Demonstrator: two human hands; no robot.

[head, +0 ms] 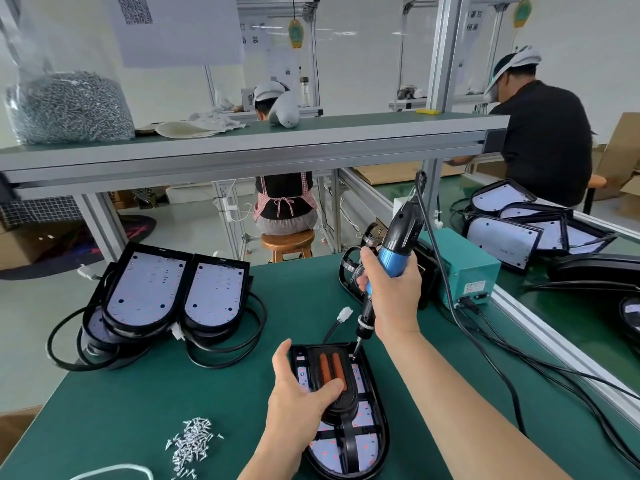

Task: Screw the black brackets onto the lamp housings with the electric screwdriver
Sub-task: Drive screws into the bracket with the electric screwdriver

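My right hand (pixel 391 296) clenches the blue-and-black cylindrical electric screwdriver (pixel 398 237), bit on the glossy black rounded lamp housing (pixel 382 438); left hand (pixel 298 396) clamps the smooth black bracket (pixel 346 400).

The green worktop (pixel 138 410) carries one lamp housing (pixel 367 452) lying flat at the near middle. Two more housings (pixel 145 292) lie side by side at the far left, touching, with coiled black cables (pixel 221 362) around them. A heap of loose screws (pixel 192 441) lies near the front edge, with a white cord (pixel 117 470) just beside it. A teal power box (pixel 467 265) stands at the right rear, and black leads (pixel 512 393) trail from it across the surface.
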